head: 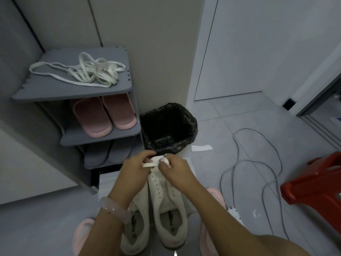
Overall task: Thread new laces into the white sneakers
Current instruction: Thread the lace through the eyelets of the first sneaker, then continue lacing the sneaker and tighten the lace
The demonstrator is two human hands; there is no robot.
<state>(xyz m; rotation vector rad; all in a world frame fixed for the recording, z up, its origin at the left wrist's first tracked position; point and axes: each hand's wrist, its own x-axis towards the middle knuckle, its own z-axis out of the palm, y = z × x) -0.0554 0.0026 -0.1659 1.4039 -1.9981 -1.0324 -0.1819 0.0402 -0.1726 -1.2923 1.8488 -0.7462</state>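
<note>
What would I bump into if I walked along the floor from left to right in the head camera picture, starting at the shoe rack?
Shoe rack → black-lined trash bin → white paper scrap → grey cable → red stool.

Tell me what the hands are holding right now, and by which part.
Both hands pinch one white lace above the sneakers' toes: the left hand grips near its free end, the right hand a little further along.
</note>
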